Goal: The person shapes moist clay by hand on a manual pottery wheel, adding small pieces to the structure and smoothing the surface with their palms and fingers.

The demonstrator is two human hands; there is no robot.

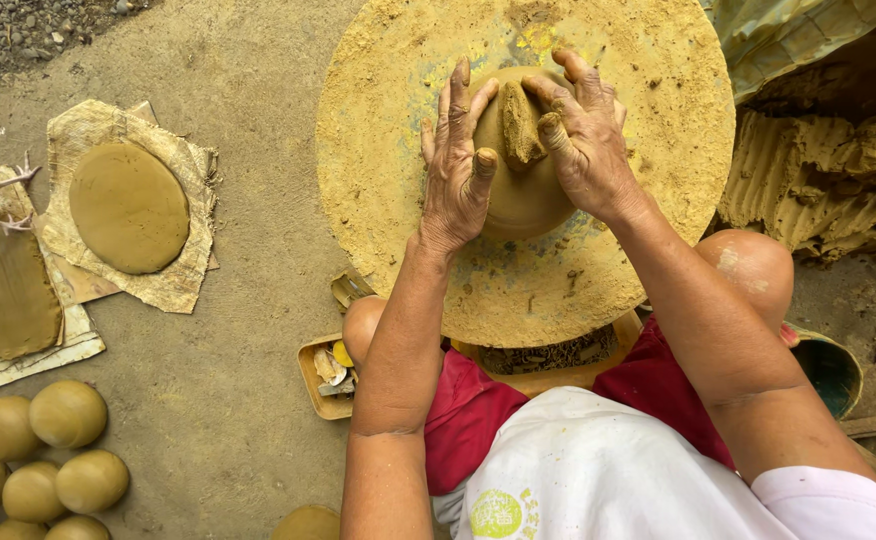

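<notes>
Soft, even daylight fills the view, bright without glare. Shadows are faint: a thin dark rim lies under the round wheel [378,200] toward six o'clock, and gentle shading sits beneath the clay balls [43,455] at eight o'clock. Focus is sharp throughout; the edges bow slightly from wide-angle distortion.

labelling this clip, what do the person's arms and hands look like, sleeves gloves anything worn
Both arms are bare to above the elbow. No gloves, rings or watch show. The left hand and right hand are smeared with yellowish-brown clay, thickest on the fingers. A short white sleeve covers the right upper arm.
</notes>
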